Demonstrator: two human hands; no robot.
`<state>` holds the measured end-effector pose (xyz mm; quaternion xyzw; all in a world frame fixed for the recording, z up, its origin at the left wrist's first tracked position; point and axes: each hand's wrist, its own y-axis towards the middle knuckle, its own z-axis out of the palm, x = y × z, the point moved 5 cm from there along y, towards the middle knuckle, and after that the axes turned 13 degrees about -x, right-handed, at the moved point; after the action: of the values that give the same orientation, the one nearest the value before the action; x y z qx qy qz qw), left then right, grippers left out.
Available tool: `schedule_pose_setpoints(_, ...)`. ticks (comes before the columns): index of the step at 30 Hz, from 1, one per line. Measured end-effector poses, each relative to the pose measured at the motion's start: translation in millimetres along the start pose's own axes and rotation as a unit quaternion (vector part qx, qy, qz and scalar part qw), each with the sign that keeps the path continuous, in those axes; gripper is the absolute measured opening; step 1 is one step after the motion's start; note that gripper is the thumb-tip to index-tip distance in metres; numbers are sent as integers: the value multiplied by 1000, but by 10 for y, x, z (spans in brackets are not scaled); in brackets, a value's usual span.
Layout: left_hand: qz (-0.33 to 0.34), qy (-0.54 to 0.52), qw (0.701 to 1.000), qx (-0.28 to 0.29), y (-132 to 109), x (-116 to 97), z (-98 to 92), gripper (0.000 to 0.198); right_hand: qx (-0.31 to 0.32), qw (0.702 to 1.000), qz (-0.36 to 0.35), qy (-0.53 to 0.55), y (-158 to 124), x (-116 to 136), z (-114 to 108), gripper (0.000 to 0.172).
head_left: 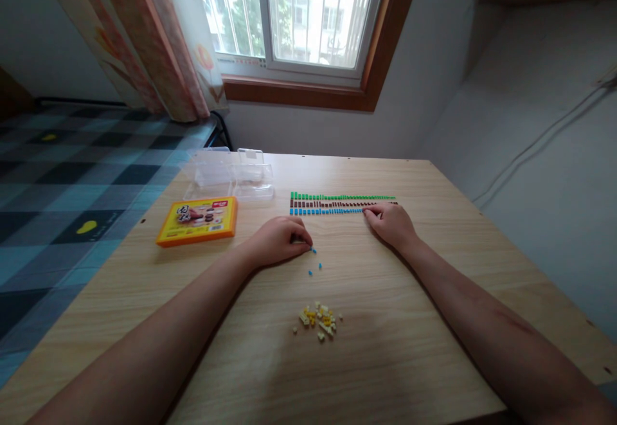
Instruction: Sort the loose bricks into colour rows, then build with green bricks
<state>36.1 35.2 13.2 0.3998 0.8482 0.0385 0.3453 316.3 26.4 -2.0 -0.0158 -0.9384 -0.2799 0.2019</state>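
Note:
Three rows of tiny bricks lie on the wooden table (409,322): a green row (342,197), a brown row (332,204) and a blue row (325,211). My right hand (390,222) rests at the right end of the blue row, fingertips pinched together on a small brick there. My left hand (278,240) lies curled on the table, fingertips beside a loose blue brick (314,251). Two more loose blue bricks (315,268) lie just below. A small heap of yellow and cream bricks (321,321) sits nearer to me.
An orange box (197,220) with a printed picture lies at the left of the table. Behind it stands a clear plastic tray (229,174). A bed with a blue checked cover (72,180) adjoins the table's left edge. A window and curtain are behind.

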Motion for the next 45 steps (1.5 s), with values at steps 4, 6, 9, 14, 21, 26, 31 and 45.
schedule_pose_setpoints(4, 0, -3, 1000, -3, 2, 15, 4, 12, -10, 1000, 2, 12, 2, 2, -14, 27)
schedule_pose_setpoints(6, 1, -5, 1000, -2, 0, 15, 5, 12, -24, 999, -4, 28, 8, 19, -42, 28)
schedule_pose_setpoints(9, -2, -1, 1000, -3, 0, 0, 2, 11, -30, 995, -60, 74, -18, 156, -97, 27)
schedule_pose_setpoints(14, -25, 19, 999, -17, 1, 2, -4, 8, 60, 960, -206, 181, -274, 662, -123, 25)
schedule_pose_setpoints(21, -22, 0, 1000, -8, 1, 6, 0, 11, 153, 911, -334, 189, -553, 1069, -43, 28)
schedule_pose_setpoints(26, -12, -1, 1000, -5, 5, -12, -7, 12, 156, 905, -355, 173, -548, 1089, -26, 28)
schedule_pose_setpoints(31, -10, -7, 1000, -3, -5, -1, -10, 14, 153, 916, -329, 174, -518, 1004, -34, 23)
schedule_pose_setpoints(45, -15, -2, 1000, 11, -10, 7, -27, 13, 45, 997, -67, 15, 87, -106, -105, 26)
